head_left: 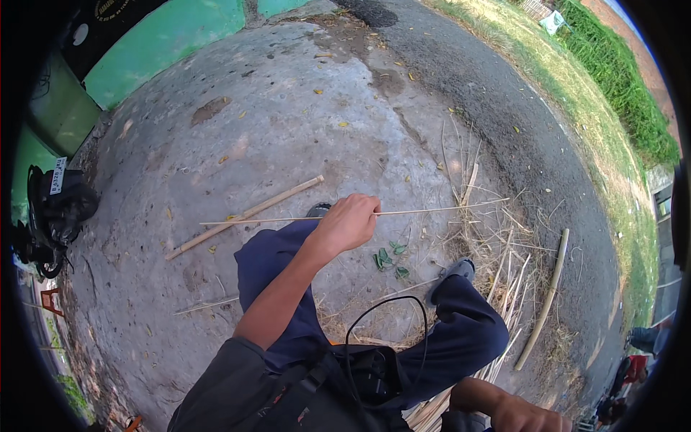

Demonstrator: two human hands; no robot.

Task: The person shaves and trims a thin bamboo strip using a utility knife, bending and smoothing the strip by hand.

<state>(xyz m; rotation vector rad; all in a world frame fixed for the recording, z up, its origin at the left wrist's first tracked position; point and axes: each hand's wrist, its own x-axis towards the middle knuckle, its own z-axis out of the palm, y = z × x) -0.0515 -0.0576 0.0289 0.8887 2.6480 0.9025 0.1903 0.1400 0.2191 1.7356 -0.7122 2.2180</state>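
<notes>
Thin pale bamboo sliver [439, 211], long, held level above concrete.

Dark grey short sleeve [230, 381], navy trousers [461, 331], grey shoes [453, 272].

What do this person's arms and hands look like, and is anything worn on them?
Both hands are bare: no gloves, rings or watch show on the left hand or the right hand. The forearms are uncovered too. A dark grey short sleeve covers the left upper arm. The right arm's sleeve is out of view.
</notes>
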